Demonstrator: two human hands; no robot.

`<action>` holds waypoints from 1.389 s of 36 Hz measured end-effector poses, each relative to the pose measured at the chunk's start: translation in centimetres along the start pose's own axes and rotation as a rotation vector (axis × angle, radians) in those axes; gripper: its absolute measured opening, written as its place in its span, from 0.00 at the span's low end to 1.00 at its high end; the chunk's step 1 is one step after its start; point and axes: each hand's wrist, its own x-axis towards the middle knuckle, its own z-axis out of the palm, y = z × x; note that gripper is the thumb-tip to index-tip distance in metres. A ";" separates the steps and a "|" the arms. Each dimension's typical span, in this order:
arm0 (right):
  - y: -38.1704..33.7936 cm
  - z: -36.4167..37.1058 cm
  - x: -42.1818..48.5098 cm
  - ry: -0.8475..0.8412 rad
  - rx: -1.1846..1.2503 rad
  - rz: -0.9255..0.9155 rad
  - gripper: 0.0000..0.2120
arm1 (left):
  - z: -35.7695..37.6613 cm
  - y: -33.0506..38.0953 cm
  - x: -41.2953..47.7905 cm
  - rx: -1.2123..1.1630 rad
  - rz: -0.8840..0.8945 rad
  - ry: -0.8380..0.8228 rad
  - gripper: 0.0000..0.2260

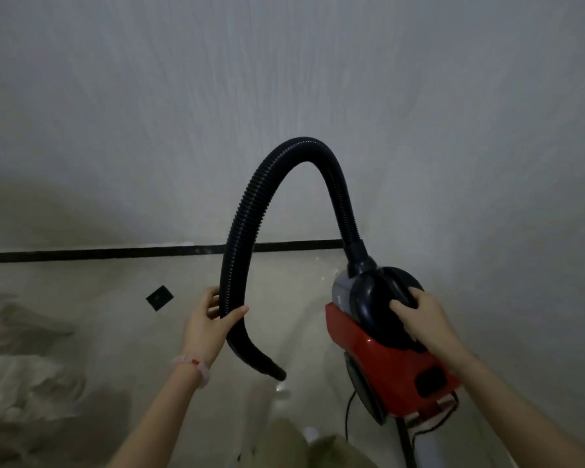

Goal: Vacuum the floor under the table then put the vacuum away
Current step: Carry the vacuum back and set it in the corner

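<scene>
Vacuum (382, 352) with a red body and a dark top part is held up in the air at the right side of the view, in front of a pale grey wall (284, 79). The right hand (416, 315) grips the dark carrying handle on the top of the body; its fingers are curled tightly around this handle, and the thumb lies on the upper side. A grey part sits just behind the handle, at the place where the hose joins the body.

The black ribbed hose (250, 204) rises from this joint, makes a high arch in front of the wall and comes down on the left. The left hand (210, 319) holds the hose near its lower end. The fingers of this hand are wrapped around the hose from behind and the thumb presses on it from the front, so the hand is closed on it. Under the hand, the smooth black end of the hose (267, 363) curves down and to the right and hangs free above the floor.

A pale pink bracelet (196, 366) is on the left wrist. A thin black cord (348, 413) hangs below the red body. A black line (98, 253) runs along the meeting of wall and light floor (98, 332), and a small black square (159, 297) lies on the floor, left of the hose.
</scene>
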 end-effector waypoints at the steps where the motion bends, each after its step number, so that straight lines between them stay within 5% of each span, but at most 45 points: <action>1: -0.4 0.1 1.9 -0.013 -0.015 -0.002 0.02 | 0.4 0.3 1.6 0.002 -0.008 0.001 0.15; 20: -2.1 9.8 37.1 -0.293 -0.110 0.172 0.10 | 8.3 -1.5 33.8 0.099 -0.303 0.051 0.14; 31: 7.8 18.2 52.7 -0.581 -0.281 0.069 0.08 | 15.0 -10.5 44.1 0.175 -0.341 0.142 0.21; 40: 15.3 23.7 60.1 -0.743 -0.458 -0.067 0.03 | 18.5 -19.3 47.3 0.221 -0.410 0.142 0.16; 44: 17.4 24.3 63.0 -0.761 -0.651 -0.078 0.25 | 20.0 -20.5 48.6 0.197 -0.457 0.102 0.13; 50: 18.9 24.8 66.6 -0.733 -0.851 -0.131 0.27 | 21.5 -19.4 51.0 0.130 -0.424 -0.019 0.08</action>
